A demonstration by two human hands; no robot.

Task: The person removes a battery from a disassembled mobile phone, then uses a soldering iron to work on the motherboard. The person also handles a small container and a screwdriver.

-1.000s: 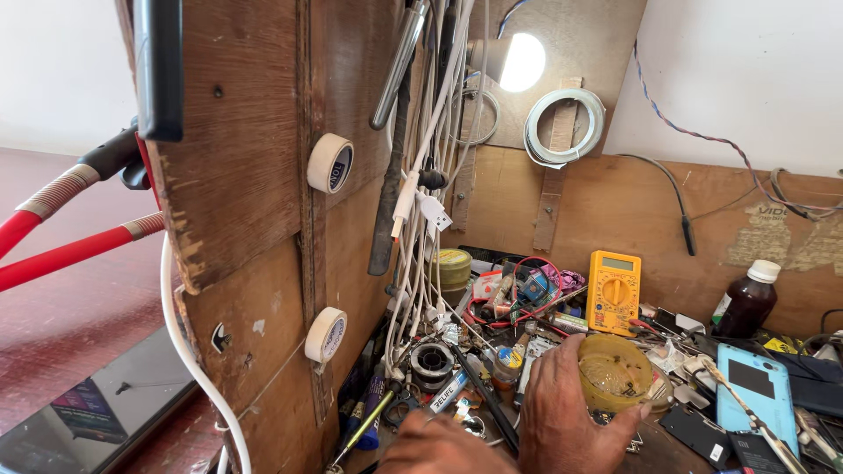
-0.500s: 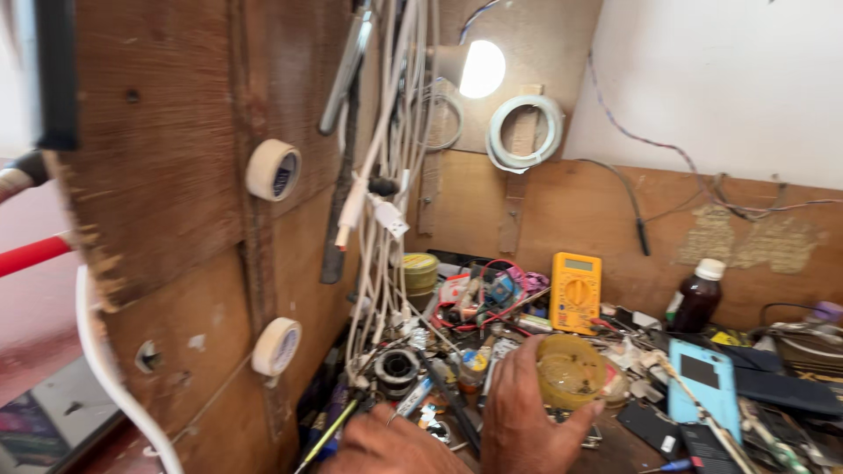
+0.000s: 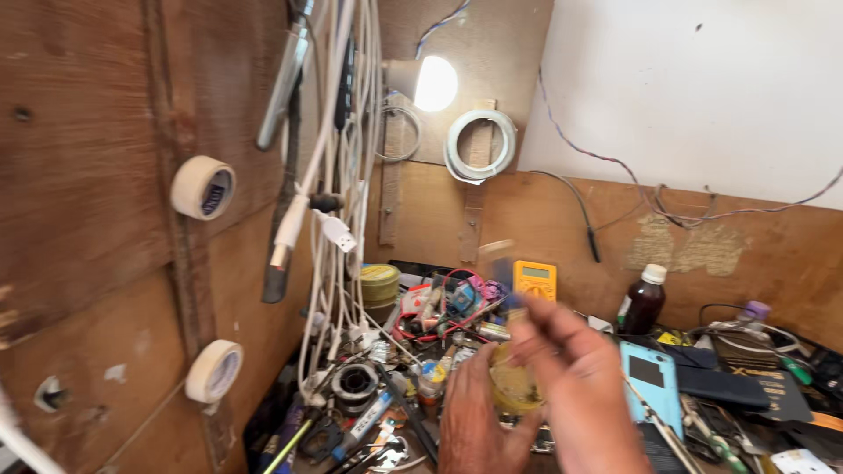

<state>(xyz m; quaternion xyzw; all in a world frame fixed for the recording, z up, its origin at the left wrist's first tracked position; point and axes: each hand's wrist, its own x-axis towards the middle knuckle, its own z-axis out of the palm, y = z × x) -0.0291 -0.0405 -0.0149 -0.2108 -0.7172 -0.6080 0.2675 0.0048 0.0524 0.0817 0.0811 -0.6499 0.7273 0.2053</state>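
Since half a second ago both hands have risen off the worktop (image 3: 790,439) and carry the small round yellowish translucent container (image 3: 514,386) up with them; the view has swung left and upward too.

- Left hand (image 3: 470,412): wrapped round the container's left side from below, gripping it.
- Right hand (image 3: 575,382): fingers curled over the container's top right edge; motion blur hides whether they pinch the lid or only rest on it, so I cannot tell its grip for certain. Something pale and blurred stands above the fingers, unidentifiable.
- Container: held in the air, near centre, above the clutter, in front of the yellow multimeter (image 3: 534,281).

Judgement on handling: the left hand should brace the body firmly while the right works the top, keeping it level and low over the worktop, away from the hanging white cables (image 3: 338,175) and the dark brown bottle with a white cap (image 3: 643,300).
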